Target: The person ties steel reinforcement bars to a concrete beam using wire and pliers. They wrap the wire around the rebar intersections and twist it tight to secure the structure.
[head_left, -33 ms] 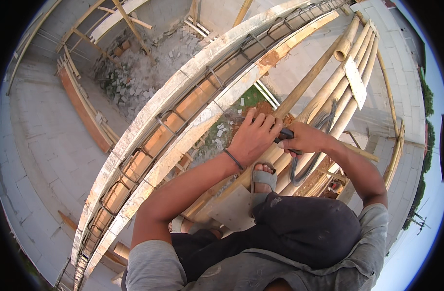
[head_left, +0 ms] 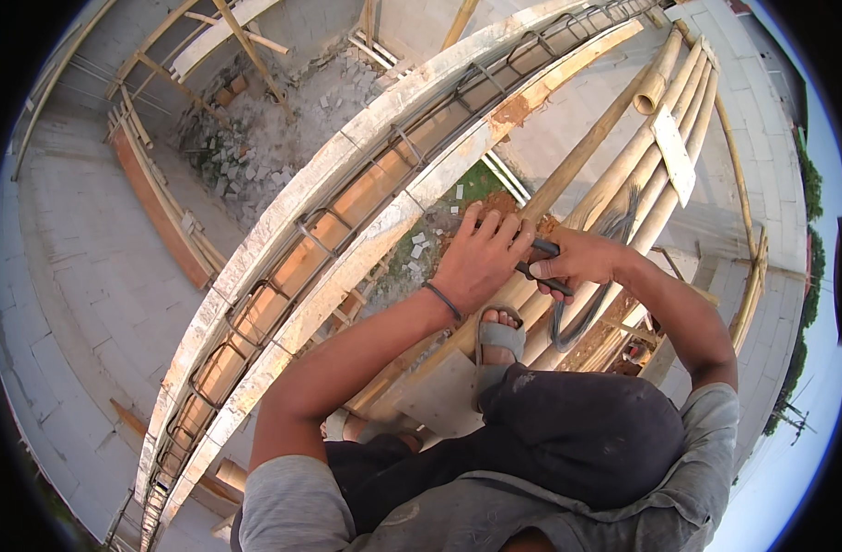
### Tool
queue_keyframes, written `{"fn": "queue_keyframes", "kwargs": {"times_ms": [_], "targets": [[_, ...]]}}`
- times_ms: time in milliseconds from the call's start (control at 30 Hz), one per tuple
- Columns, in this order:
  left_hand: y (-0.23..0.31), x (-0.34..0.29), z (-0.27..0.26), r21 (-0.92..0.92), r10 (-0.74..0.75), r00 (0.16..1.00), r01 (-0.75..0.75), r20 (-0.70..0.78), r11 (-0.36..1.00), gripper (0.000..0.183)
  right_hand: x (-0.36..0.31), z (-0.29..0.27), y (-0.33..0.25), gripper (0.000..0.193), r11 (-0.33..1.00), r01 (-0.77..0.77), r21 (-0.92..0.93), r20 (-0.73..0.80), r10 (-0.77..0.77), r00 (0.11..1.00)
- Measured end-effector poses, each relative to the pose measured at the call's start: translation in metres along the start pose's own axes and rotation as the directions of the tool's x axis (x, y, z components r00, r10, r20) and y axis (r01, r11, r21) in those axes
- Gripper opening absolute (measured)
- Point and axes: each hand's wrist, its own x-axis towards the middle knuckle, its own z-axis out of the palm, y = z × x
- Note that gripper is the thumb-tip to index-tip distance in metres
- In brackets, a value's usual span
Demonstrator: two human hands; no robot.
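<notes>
My right hand [head_left: 579,261] is closed around the black handles of pliers [head_left: 548,248], which stand somewhat apart. Touching or nearly touching the tool's far end, my left hand [head_left: 481,259] has its fingers bent; what they grip, if anything, is hidden behind them. The pliers' jaws are also out of sight. Below and beside my right hand hangs a looped bundle of thin grey wire [head_left: 568,333]. To the left of my hands runs a steel rebar cage [head_left: 324,241], lying between two long formwork boards [head_left: 370,241].
Bamboo poles [head_left: 614,175] lie side by side on the right, with a short pale board [head_left: 672,156] across them. My sandalled foot [head_left: 501,342] rests near the poles. Far below to the left is rubble [head_left: 246,166] beside grey block walls [head_left: 80,248].
The pliers' handles have spread apart in my right hand, and its fingers have shifted slightly. My left hand stays in nearly the same place.
</notes>
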Motion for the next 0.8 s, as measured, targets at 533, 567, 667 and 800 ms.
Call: {"fn": "queue_keyframes", "kwargs": {"times_ms": [533,567,667,800], "targets": [[-0.026,0.047,0.039,-0.18,-0.306,0.952,0.304,0.017,0.936,0.031,0.04,-0.117,-0.056,0.04,0.987,-0.161,0.012,0.39,0.144,0.91],[-0.027,0.048,0.036,-0.177,-0.304,0.953,0.299,0.003,0.938,0.032,0.037,-0.112,-0.062,0.04,0.981,-0.182,-0.067,0.32,0.194,0.927],[-0.026,0.046,0.025,-0.222,-0.276,0.953,0.298,0.126,0.928,0.033,0.008,-0.08,-0.071,0.049,0.725,0.028,-0.688,-0.046,-0.082,0.996],[-0.034,0.047,0.017,-0.311,-0.193,0.907,0.319,0.375,0.895,0.033,-0.018,0.011,-0.038,0.054,0.322,-0.242,-0.915,-0.395,-0.598,0.697]]}}
